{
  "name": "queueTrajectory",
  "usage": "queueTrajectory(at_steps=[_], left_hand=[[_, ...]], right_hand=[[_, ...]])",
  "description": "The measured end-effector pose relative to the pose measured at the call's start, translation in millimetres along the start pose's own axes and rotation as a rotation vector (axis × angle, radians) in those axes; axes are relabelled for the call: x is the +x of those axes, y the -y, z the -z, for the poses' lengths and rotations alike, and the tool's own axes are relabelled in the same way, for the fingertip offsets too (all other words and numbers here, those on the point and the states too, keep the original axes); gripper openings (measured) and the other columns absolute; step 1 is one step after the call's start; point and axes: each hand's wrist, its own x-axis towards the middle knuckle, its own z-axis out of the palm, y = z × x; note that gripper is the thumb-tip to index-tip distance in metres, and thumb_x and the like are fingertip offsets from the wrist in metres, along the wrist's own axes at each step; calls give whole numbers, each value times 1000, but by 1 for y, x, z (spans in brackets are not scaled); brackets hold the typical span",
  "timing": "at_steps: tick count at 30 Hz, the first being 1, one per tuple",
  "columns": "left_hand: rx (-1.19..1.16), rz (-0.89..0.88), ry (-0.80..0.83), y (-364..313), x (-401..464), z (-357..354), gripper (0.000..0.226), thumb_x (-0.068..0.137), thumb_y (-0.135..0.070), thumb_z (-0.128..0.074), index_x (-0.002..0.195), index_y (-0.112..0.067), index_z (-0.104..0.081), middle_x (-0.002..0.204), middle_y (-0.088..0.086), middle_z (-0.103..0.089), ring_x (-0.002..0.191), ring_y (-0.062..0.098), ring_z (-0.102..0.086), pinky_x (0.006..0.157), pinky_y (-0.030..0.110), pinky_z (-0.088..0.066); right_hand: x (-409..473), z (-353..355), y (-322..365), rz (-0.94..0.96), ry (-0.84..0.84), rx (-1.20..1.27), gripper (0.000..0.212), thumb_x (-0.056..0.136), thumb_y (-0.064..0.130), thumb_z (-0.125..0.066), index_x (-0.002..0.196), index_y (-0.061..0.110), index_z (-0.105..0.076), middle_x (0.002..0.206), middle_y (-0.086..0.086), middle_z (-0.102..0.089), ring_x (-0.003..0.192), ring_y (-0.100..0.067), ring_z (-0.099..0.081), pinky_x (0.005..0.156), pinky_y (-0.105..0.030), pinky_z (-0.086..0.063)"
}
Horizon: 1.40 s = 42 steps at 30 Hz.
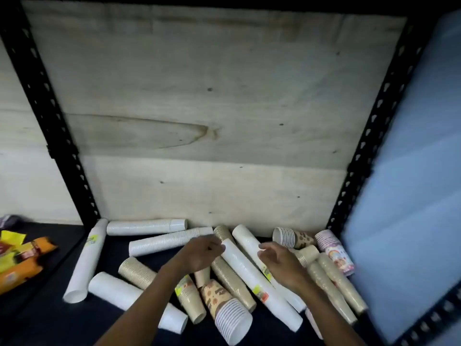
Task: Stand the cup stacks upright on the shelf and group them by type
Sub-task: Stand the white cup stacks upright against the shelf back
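The frame was motion-blurred, and a pale blue panel point(409, 171) covered the right side, so whatever lay behind it could not be seen. Both forearms ran out of the bottom edge. Prints on the patterned cups were too soft to read.

All cup stacks lay on their sides on the dark shelf point(50, 318), in front of a plywood back panel point(199, 96) framed by black slotted uprights point(47, 116). None stood upright.

Count by type, as far as visible:
- White stacks: six, including a long white stack point(259, 285) in the middle of the pile.
- Plain brown stacks: about six; several were partly buried, so the count was uncertain.
- Brown printed stacks with white rims: two, one at the front point(224, 308) and one at the rear point(291, 237).
- Pink printed stack point(335, 250): one, against the blue panel.

The left hand point(202, 253) hovered at the upper end of the long white stack, fingers loosely curled; contact could not be confirmed. The right hand point(279, 260) hovered above the pile just right of it, fingers loosely curled, grasping nothing.

Yellow and orange snack packets point(22, 260) lay on the neighbouring shelf at left, partly cut off
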Motion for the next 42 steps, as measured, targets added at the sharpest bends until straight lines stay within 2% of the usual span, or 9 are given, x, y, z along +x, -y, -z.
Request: queueTrajectory(at_steps=[3,5,8,11,20,31,38,42], left_hand=[[13,-42,-33,9,24,-9,33,91,-45,-60,115,-24,-65,109,-11,-68,96,6,-62,88,22,-49],[37,-52,-49,14,38,-11,33,92,-44,-59,117,-24,-64,109,-10,-67,93,5,-62,83,19,-48],[123,-124,-94,27,56,-19,33,93,-44,-57,120,-26,-63,118,-8,-66,105,10,-61,95,27,-48],[202,-175,-147,35,69,-19,36,94,-43,-55,124,-25,-62,122,-6,-65,109,12,-60,95,24,-45],[260,-242,-277,62,60,-7,40,91,-50,-57,123,-26,-62,118,-10,-65,103,10,-62,94,27,-46],[361,-35,-426,137,42,74,40,90,-53,-57,121,-28,-63,117,-12,-67,103,10,-63,96,30,-47],[379,134,-484,202,44,124,41,87,-56,-59,118,-30,-64,118,-10,-67,105,11,-63,99,32,-47],[467,307,-551,240,43,153,53,85,-60,-56,127,-29,-58,131,-5,-59,120,19,-57,102,41,-45]], right_hand=[[22,-6,-7,56,-47,8,28,91,38,-62,118,29,-64,109,7,-68,100,-7,-64,88,-34,-54],[34,-8,-7,86,-72,-39,31,92,38,-61,121,26,-63,113,8,-67,103,-7,-63,92,-33,-52],[47,-18,-12,158,-94,-108,37,93,39,-60,126,23,-61,121,10,-63,110,-6,-60,98,-27,-47],[60,-25,-17,220,-115,-147,40,94,40,-59,130,21,-60,126,7,-62,111,-6,-58,99,-26,-45],[80,-40,-18,381,-178,-287,41,93,45,-58,129,25,-59,122,2,-61,114,-14,-57,96,-28,-44],[121,-98,45,496,-69,-352,41,92,48,-57,128,29,-59,119,3,-61,114,-14,-57,97,-31,-45],[161,-144,87,485,62,-446,48,92,51,-55,133,28,-52,130,-1,-56,117,-15,-54,99,-31,-44],[180,-167,107,445,153,-508,55,91,55,-54,138,29,-46,139,-1,-52,122,-19,-53,103,-38,-43]])
